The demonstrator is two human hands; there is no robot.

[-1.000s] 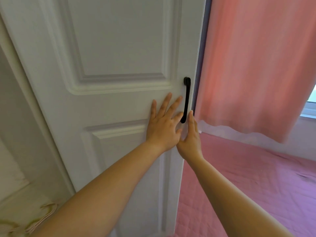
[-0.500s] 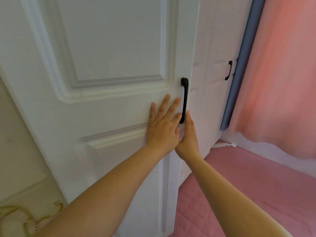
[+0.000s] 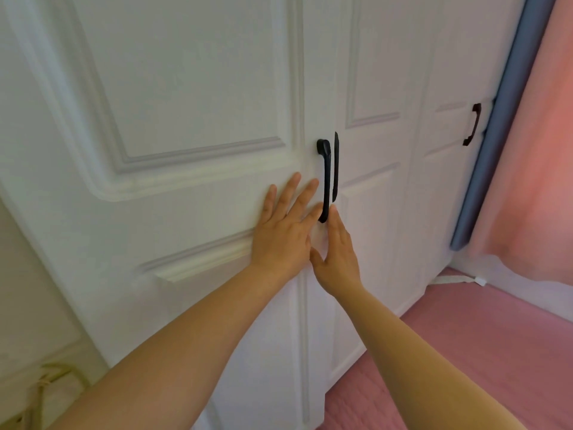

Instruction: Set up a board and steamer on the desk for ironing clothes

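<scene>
The left hand [image 3: 283, 234] is lying flat against a white panelled wardrobe door [image 3: 186, 119], its fingers [image 3: 290, 190] spread wide and pointing up, holding nothing. Just beside the tips of those fingers, on the side toward the other hand, a black bar handle [image 3: 325, 178] is standing upright on the door's edge; the index fingertip is reaching almost to it, though whether the two are touching cannot be told. The right hand [image 3: 338, 259] is turned edge-on, fingers [image 3: 336, 221] straight and pressed narrowly together, also gripping nothing, its tips sitting just below the lower end of that handle. The thumb of the right hand is brushing close to the heel of the left hand.

Immediately beyond the first handle, a second black handle [image 3: 336, 166] is showing edge-on on the neighbouring door [image 3: 375, 150], the two doors meeting at a thin seam between the handles. Well away from the right fingers, a third handle [image 3: 473, 124] is sitting on a farther door. Past it a blue strip [image 3: 490, 150] is running down beside a pink curtain [image 3: 533, 150]. Below the right forearm a pink quilted bed cover [image 3: 465, 352] is spreading out. Far below the left fingers, some pale cord [image 3: 40, 386] is lying blurred in the corner.

Neither the board nor the steamer is in view, nor any counter.
</scene>
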